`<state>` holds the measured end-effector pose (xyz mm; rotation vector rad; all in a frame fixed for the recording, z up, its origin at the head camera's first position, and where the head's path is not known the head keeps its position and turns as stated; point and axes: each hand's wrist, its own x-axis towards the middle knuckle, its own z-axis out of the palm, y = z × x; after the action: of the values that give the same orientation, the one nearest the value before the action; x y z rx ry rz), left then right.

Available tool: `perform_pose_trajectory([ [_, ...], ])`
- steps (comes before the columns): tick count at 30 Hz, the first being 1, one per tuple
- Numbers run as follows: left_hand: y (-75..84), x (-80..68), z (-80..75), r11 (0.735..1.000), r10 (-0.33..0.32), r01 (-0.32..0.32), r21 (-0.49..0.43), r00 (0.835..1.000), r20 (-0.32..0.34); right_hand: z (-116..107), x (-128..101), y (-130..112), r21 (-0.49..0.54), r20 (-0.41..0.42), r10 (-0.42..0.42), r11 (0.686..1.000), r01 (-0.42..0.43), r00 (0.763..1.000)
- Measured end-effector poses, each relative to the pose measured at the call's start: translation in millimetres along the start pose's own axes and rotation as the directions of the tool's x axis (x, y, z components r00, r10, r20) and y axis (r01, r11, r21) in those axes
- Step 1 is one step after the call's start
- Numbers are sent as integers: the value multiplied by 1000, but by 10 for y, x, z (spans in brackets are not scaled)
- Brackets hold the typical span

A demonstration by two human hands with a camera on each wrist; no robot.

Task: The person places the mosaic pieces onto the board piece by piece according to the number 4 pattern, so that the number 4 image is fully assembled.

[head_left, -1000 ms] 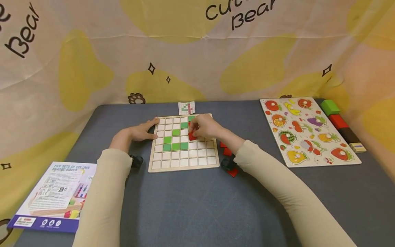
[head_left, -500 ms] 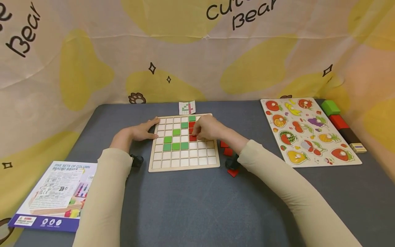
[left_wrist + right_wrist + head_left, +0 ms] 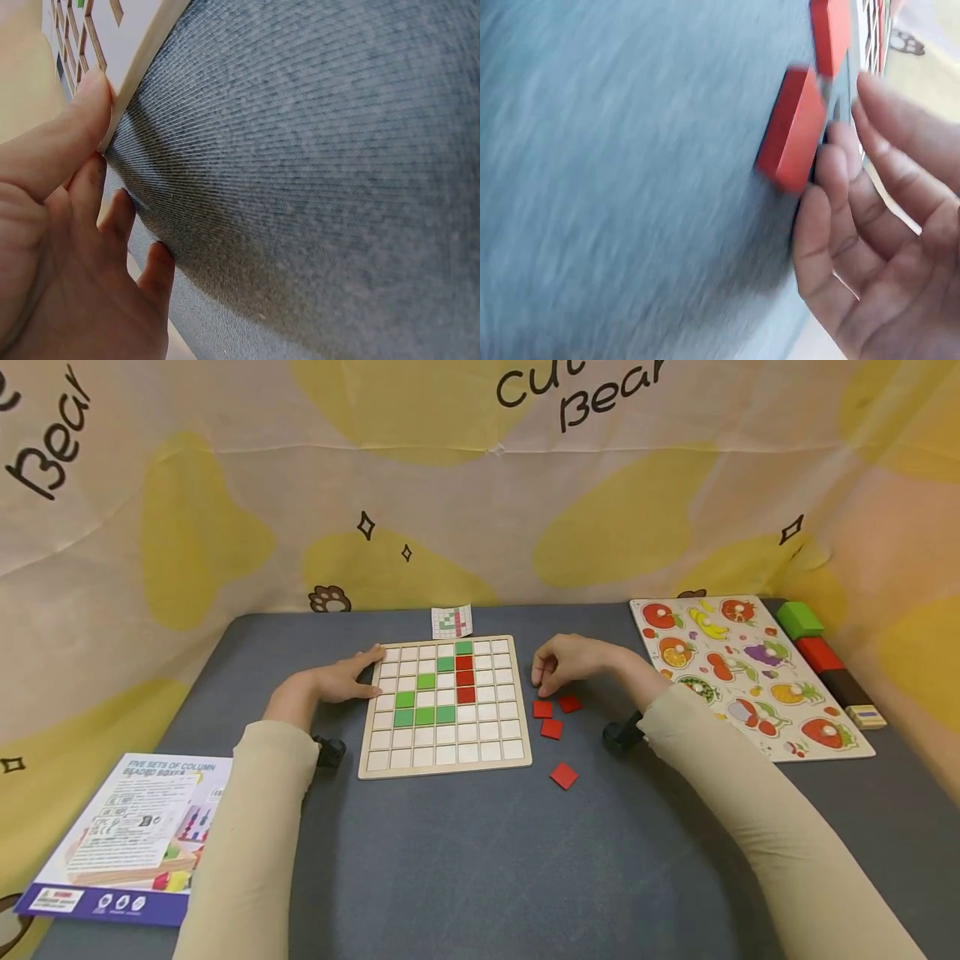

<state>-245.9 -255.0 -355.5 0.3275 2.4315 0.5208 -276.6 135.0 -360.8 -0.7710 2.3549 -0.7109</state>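
Note:
A wooden grid board (image 3: 446,768) with white squares bears several green tiles (image 3: 425,716) and a column of three red tiles (image 3: 466,677). My left hand (image 3: 335,681) rests against the board's left side; in the left wrist view its thumb (image 3: 86,112) lies on the board's edge, the other fingers loosely spread. Right of the board, my right hand (image 3: 573,662) hovers just behind several loose red tiles (image 3: 551,728), its fingers loosely bent around nothing. Close by those fingers in the right wrist view lies a thick red tile (image 3: 795,131).
A small pattern card (image 3: 452,622) lies behind the board. To the right are a fruit peg puzzle (image 3: 720,702) and a row of colored blocks (image 3: 801,620). A printed box (image 3: 127,835) lies at the front left. Fabric (image 3: 450,485) hangs behind the table.
My right hand has let go of a red tile on the board and moved right to the loose red tiles. The red column now shows fully. My left hand has stayed put.

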Motion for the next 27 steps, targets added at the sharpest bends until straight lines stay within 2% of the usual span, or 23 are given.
perform_pose_trajectory([
  [4,6,1,3,1000,-2,2,5,1000,-3,-14,-27,72,42,74,1,999,-4,997],
  [9,7,1,8,1000,-2,2,2,1000,-6,34,-49,54,19,82,-7,1000,6,997],
  [16,-2,-1,8,1000,-2,1,-5,1000,-9,102,-78,8,-72,35,-9,997,11,999],
  [22,-2,-13,9,1000,-3,3,-10,1000,-6,86,-81,10,-59,4,-32,998,32,999],
  [27,8,-13,7,1000,-1,1,-10,1000,-5,58,-51,-36,-42,-104,-23,999,19,994],
])
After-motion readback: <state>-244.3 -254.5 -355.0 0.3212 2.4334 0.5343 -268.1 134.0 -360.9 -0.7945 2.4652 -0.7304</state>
